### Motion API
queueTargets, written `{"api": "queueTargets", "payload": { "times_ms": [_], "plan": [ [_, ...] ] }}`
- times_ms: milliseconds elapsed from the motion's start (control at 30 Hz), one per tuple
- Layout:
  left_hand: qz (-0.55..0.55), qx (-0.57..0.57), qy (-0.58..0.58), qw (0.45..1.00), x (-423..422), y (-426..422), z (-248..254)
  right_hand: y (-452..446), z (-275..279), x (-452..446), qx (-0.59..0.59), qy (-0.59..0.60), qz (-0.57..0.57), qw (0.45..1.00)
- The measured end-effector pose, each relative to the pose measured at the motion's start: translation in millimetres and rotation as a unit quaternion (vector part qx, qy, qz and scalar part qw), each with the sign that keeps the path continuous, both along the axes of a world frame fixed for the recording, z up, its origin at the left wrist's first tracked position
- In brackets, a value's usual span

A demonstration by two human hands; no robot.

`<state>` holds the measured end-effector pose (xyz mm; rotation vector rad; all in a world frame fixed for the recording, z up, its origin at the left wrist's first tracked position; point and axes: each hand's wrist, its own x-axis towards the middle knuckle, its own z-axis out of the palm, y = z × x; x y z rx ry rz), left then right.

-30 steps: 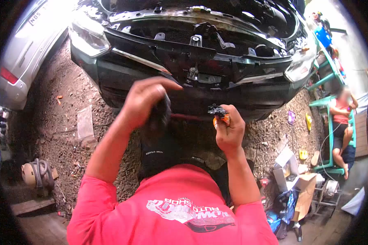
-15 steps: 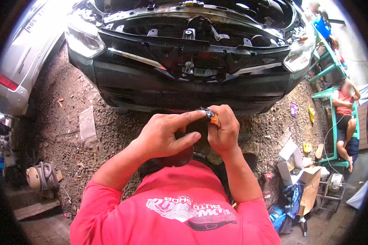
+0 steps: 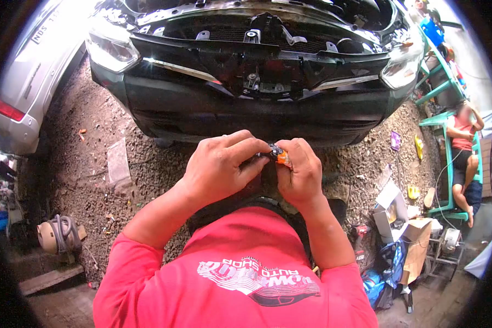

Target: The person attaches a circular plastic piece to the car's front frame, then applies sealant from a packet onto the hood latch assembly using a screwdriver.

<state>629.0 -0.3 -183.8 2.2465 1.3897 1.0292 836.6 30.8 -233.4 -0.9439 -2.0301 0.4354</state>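
A small black-and-orange piece is held between my two hands in front of the black car's bumper. Its exact kind is too small to make out. My right hand is closed around the orange end, with the thumb and curled fingers pressed together. From the other side, my left hand pinches the dark end with thumb and index finger. Fingers cover much of the piece.
Left of the black car stands a silver vehicle. A person reclines on a green bench at right. Cardboard boxes and a red power tool lie lower right; a tan machine with a hose sits lower left on gravel.
My left thumb and index finger have closed from a spread pose onto the dark end of the piece. My right hand keeps its hold, nearly in place.
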Motion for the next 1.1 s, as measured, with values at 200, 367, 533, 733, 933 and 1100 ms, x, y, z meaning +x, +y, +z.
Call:
{"api": "queueTargets", "payload": {
  "times_ms": [200, 367, 533, 733, 933, 1100],
  "plan": [
    [-0.013, 0.012, 0.005, 1.000, 0, -1, -5, -4, -3, 2, 0.005, 0.009, 0.009, 1.000],
    [-0.026, -0.001, -0.036, 0.999, -1, -1, -6, -10, 3, 5, -0.008, -0.006, 0.023, 1.000],
    [-0.037, -0.030, -0.046, 0.998, -8, -3, -2, -14, 8, 8, -0.016, -0.019, 0.050, 0.998],
    [-0.055, -0.054, -0.046, 0.996, -9, -8, 4, -16, 17, 10, -0.044, -0.004, 0.070, 0.997],
    [-0.087, 0.049, 0.037, 0.994, -14, -5, 18, -15, 39, 17, -0.038, -0.067, 0.063, 0.995],
    [-0.105, 0.107, 0.092, 0.984, -11, -6, 24, -16, 48, 17, -0.029, -0.085, 0.065, 0.994]
  ]
}}
